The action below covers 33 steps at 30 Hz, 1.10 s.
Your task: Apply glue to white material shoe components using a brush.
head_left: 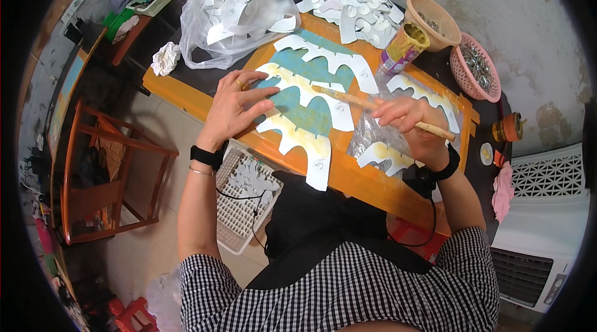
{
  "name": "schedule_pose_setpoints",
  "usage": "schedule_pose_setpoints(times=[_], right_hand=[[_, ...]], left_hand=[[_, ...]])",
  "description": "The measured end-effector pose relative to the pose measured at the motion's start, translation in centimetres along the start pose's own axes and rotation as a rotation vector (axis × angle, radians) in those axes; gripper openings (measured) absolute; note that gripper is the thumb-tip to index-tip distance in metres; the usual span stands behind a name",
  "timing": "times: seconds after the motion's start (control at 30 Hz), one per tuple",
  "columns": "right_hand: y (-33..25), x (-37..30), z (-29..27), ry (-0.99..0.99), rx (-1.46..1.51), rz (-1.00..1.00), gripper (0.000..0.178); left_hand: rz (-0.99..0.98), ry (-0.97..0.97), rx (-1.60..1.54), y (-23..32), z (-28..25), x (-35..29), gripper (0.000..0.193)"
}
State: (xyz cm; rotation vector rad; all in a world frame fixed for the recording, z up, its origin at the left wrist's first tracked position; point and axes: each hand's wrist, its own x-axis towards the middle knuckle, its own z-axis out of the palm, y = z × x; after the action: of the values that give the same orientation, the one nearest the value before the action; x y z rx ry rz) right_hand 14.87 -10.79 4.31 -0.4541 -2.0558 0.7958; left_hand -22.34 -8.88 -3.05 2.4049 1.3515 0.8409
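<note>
From the head view, the left hand (233, 108) lies flat, its fingers spread wide, pressing down on a row of overlapping white scalloped card cutouts (305, 105) on the orange worktop (367, 179). The right hand (413, 127) has its fingers closed around a wooden-handled brush (373, 107), whose tip rests on the cutouts' yellow-smeared edges. To do this well, I'd say the flat hand should keep the stack from sliding while the brush strokes stay along the exposed strips only.

Just beyond the brush stands a paste-smeared jar (404, 46). A tan basket (433, 21) and a pink basket (476, 71) both hold small metal pieces. A clear plastic bag (236, 9) holds more white cutouts, and a white slotted tray (245, 198) at the worktop's near edge carries a few shaped pieces.
</note>
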Motion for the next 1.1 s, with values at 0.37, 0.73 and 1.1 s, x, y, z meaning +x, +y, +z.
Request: schedule_pose_setpoints(times=[0.37, 0.73, 1.1], right_hand=[[-1.3, -0.6, 0.7, -0.234, -0.046, -0.057, 0.019], [-0.7, 0.0, 1.2, -0.374, -0.040, -0.146, 0.021], [-2.4, 0.3, 1.8, -0.405, -0.010, -0.151, 0.015]], left_hand=[[-0.002, -0.001, -0.007, 0.2, -0.1, 0.2, 0.039], [0.018, 0.032, -0.007, -0.4, 0.4, 0.2, 0.037], [0.015, 0.018, 0.022, -0.2, 0.2, -0.1, 0.036]])
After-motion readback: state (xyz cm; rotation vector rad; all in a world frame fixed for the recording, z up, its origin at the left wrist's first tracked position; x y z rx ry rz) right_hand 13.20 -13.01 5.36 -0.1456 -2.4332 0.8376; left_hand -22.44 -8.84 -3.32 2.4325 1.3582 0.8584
